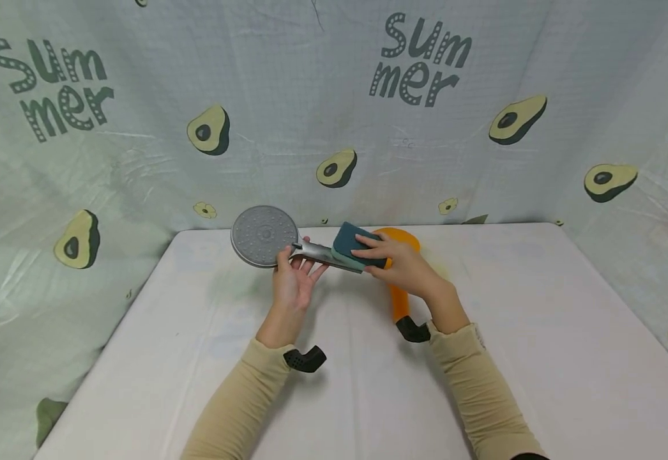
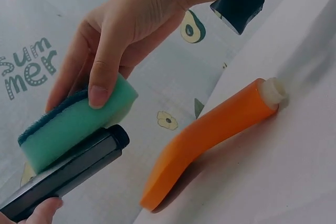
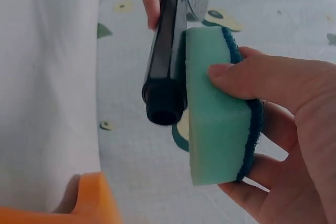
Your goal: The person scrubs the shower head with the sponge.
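Note:
A grey shower head [image 1: 265, 236] with a round nozzled face is held up over the far side of the table. My left hand [image 1: 295, 287] grips its handle, thumb and fingers near the neck. In my right hand [image 1: 405, 265] is a sponge [image 3: 218, 124], light green foam with a dark teal scouring layer, pinched between thumb and fingers. The foam side lies along the shower head's dark, shiny handle [image 2: 68, 174], close to its open threaded end. In the right wrist view, foam and handle appear to touch.
Behind my right hand, an orange piece [image 2: 210, 127] with a rounded head and a whitish end fitting lies on the white-covered table [image 1: 345, 396]. A curtain [image 1: 276, 76] printed with avocados hangs along the back and sides. Both wrists carry black mounts.

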Demonstrator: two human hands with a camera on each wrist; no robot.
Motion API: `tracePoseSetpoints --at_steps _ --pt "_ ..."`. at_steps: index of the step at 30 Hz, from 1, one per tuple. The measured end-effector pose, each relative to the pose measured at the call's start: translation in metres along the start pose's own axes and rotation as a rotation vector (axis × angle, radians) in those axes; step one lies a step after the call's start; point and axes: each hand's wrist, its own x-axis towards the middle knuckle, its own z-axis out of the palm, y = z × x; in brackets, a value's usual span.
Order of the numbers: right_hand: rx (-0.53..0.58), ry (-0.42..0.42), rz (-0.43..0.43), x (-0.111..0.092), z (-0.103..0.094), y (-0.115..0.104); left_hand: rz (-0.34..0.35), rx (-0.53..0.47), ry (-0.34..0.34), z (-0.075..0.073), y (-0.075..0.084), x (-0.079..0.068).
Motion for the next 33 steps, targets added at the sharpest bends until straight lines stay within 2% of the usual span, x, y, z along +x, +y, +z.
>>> tracePoseSetpoints --at_steps 2,6,9,13,17,21,23,25,28,30,33 --pt "-0.036 -0.009 -0.019 0.002 0.004 -0.002 -0.012 0.015 -0.003 0.0 -0.002 0.0" --pt "-0.107 0.028 -0.13 0.008 0.018 -0.008 -0.046 0.082 -0.031 0.001 -0.009 -0.002" --pt "-0.088 0.043 -0.175 0.01 0.022 -0.01 -0.051 0.108 -0.035 0.004 -0.012 -0.004" --pt "0.055 -0.051 -0.085 0.007 0.012 -0.007 -0.037 0.101 -0.017 0.006 -0.005 -0.002" --pt "0.182 -0.115 0.054 -0.003 -0.007 0.003 -0.017 0.097 -0.013 0.004 0.001 -0.001" --pt "0.235 -0.103 0.164 -0.011 -0.019 0.015 -0.031 0.091 -0.026 0.001 0.004 0.0" --pt "0.245 -0.081 0.186 -0.012 -0.019 0.018 -0.051 0.099 -0.042 0.0 0.002 -0.001" --pt "0.252 -0.06 0.172 -0.011 -0.016 0.017 -0.067 0.107 -0.065 0.0 0.0 -0.001" --pt "0.221 -0.046 0.083 -0.005 -0.007 0.013 -0.081 0.125 -0.088 0.001 -0.003 -0.003" --pt "0.201 -0.048 0.025 -0.002 -0.003 0.009 -0.08 0.137 -0.09 0.003 -0.004 -0.003" --pt "0.202 -0.067 0.005 -0.001 -0.003 0.007 -0.068 0.143 -0.075 0.004 -0.003 -0.003"
